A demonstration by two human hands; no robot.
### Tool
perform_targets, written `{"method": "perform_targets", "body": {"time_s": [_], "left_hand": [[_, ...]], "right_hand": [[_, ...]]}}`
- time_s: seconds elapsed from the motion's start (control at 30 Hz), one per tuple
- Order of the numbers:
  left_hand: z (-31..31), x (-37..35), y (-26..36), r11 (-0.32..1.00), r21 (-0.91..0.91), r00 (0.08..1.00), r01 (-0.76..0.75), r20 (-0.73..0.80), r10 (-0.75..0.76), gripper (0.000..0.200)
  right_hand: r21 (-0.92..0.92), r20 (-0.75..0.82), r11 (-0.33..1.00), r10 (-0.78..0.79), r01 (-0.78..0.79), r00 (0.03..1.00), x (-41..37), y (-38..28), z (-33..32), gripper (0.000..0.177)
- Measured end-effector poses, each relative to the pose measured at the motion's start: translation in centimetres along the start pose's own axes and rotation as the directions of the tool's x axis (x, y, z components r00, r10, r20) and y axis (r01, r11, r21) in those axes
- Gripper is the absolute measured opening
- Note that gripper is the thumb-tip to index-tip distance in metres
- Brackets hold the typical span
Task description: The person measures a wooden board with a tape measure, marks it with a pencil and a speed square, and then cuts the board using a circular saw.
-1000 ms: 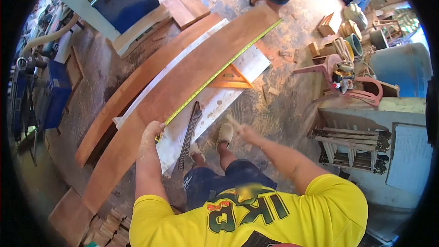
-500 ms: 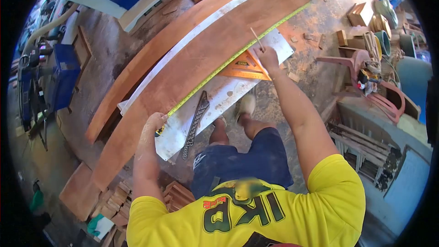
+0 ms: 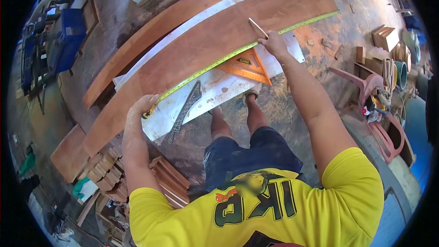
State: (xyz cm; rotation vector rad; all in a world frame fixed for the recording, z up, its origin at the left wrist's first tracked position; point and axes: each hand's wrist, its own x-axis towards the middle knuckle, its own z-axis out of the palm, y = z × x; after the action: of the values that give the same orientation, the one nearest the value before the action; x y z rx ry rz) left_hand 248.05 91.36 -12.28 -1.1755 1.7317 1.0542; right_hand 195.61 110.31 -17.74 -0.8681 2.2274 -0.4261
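My left hand (image 3: 144,104) is closed around a tape measure's case (image 3: 147,114), at the near-left edge of a long curved wooden board (image 3: 215,41). The yellow tape blade (image 3: 307,22) runs out along the board's near edge to its far right end. A thin pencil (image 3: 257,27) is pinched in my right hand (image 3: 275,44), pointing over the board. That hand rests across the tape and hides a short stretch of it. An orange speed square (image 3: 250,67) lies against the board on a white sheet (image 3: 155,129). Beside it lies a black lattice-patterned tool (image 3: 185,112).
A second curved board (image 3: 171,22) lies beyond the first. Wood offcuts (image 3: 103,174) are piled at lower left. At right stands a broken pink plastic chair (image 3: 368,84), near buckets (image 3: 401,74). A blue bin (image 3: 68,41) stands at upper left. Sawdust covers the floor.
My right hand has moved forward onto the tape and board edge, bringing the pencil farther over the wood. More of the speed square shows. The whole view has shifted slightly.
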Motion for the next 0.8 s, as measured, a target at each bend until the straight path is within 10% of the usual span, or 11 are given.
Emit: {"method": "perform_targets", "body": {"time_s": [0.4,0.8], "left_hand": [[2.4,4.4,21.8,0.965,0.149,0.959,-0.217,-0.154,0.24,0.042],[3.0,4.8,27.0,0.928,0.343,0.963,0.149,-0.265,-0.056,0.042]], "right_hand": [[-0.032,-0.014,0.999,0.011,-0.011,1.0,-0.5,-0.4,-0.4,0.031],[0.144,-0.042,0.989,-0.028,0.033,0.999,-1.8,0.3,-1.1,0.027]]}}
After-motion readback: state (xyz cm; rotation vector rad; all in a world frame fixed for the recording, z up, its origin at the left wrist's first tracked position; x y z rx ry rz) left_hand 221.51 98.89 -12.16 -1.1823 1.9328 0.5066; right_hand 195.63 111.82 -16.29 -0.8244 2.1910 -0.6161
